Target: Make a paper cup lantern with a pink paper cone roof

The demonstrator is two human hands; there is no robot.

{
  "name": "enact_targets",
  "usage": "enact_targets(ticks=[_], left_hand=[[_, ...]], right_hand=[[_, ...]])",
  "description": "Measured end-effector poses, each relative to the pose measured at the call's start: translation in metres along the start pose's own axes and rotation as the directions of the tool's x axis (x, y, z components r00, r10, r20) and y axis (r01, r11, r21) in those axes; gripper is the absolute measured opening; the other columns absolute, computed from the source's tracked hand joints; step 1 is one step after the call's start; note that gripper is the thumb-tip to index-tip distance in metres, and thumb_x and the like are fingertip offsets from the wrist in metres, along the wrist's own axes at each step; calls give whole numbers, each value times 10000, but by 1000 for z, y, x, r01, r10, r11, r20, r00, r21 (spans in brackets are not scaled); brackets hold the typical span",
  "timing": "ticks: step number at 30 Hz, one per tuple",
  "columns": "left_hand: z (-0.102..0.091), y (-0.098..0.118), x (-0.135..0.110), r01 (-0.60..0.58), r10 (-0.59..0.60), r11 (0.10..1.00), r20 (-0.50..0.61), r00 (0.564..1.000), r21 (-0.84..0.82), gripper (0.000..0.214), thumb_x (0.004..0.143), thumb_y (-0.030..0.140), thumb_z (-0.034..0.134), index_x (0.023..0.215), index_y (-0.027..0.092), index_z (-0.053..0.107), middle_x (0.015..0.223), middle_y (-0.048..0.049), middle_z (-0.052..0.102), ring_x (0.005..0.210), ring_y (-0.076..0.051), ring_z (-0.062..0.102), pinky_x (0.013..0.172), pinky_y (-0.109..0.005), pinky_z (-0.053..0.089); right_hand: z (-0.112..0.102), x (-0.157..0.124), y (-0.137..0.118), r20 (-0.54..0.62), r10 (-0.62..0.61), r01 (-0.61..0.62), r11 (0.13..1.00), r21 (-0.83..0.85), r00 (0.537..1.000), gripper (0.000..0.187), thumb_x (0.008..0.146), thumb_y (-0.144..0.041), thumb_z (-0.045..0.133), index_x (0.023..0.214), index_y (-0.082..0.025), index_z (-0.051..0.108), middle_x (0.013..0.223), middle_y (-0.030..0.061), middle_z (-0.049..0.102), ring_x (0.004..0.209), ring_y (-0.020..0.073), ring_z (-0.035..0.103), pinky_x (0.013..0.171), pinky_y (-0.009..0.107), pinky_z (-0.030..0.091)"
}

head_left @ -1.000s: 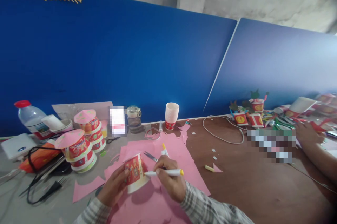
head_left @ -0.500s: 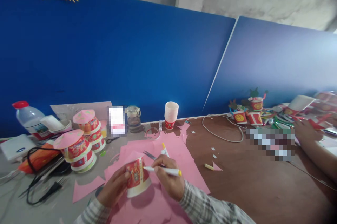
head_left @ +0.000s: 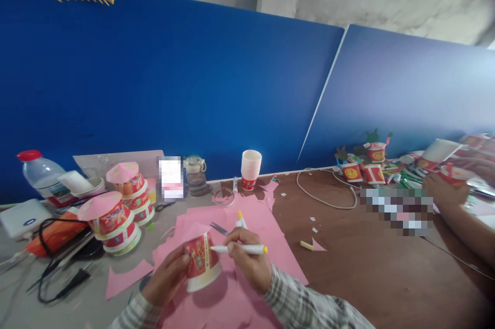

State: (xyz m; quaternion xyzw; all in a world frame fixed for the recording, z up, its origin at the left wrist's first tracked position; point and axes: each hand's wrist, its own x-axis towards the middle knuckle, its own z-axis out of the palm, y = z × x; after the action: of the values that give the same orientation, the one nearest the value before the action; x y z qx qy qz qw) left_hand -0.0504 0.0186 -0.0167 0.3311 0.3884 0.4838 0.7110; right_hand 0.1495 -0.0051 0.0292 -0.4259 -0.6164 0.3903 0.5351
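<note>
My left hand [head_left: 169, 273] is closed around the side of a red patterned paper cup [head_left: 201, 262], which is tilted with its white rim downward. Between the fingers of my right hand [head_left: 249, 259] is a white marker [head_left: 247, 249] with a yellow end. The marker's tip meets the pale strip on the cup's side, or is very close to it. Beneath both hands lie pink paper sheets [head_left: 278, 246]. Scissors [head_left: 218, 228] rest on the paper just behind the cup, partly hidden. Another marker [head_left: 242, 218] with a yellow end lies behind my right hand.
Stacked paper cups with pink cone tops [head_left: 102, 206] stand at the left, near a bottle [head_left: 42, 177] and a black plug cable [head_left: 75, 281]. A glass jar [head_left: 196, 177] and a cup stack [head_left: 251, 169] are at the back. Another person's hand [head_left: 444, 192] works among craft pieces at right.
My hands, the cup and the marker stay almost in place, the marker tip still at the pale strip. At the right, the other person's hands have shifted slightly.
</note>
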Motion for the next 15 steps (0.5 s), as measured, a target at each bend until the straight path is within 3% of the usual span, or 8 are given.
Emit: enact_targets(ticks=[6,10,15], left_hand=[[-6,-3,2,9,-9,1000,-24,1000,9,471,362,362,756,798,209,659,787,-86,728,879,-372,567,769,-502,455],[-10,-5,4,-1,1,1000,12,1000,-1,487,402,346,744,857,208,639,848,-94,715,916,-369,547,785,-502,445],[-14,-7,8,34,-30,999,-80,996,41,560,352,398,744,874,235,623,810,-58,720,901,-349,560,775,-464,454]], right_hand=[[0,1,-1,38,39,-39,999,13,999,170,661,-229,515,546,-177,629,480,-34,523,470,129,463,482,227,378],[0,1,-2,40,58,-58,998,11,998,171,674,-249,505,598,-184,643,509,-30,535,489,135,472,490,229,377],[0,0,-2,74,76,-76,997,-3,994,156,638,-222,526,515,-185,613,481,-31,521,485,135,461,485,226,364]])
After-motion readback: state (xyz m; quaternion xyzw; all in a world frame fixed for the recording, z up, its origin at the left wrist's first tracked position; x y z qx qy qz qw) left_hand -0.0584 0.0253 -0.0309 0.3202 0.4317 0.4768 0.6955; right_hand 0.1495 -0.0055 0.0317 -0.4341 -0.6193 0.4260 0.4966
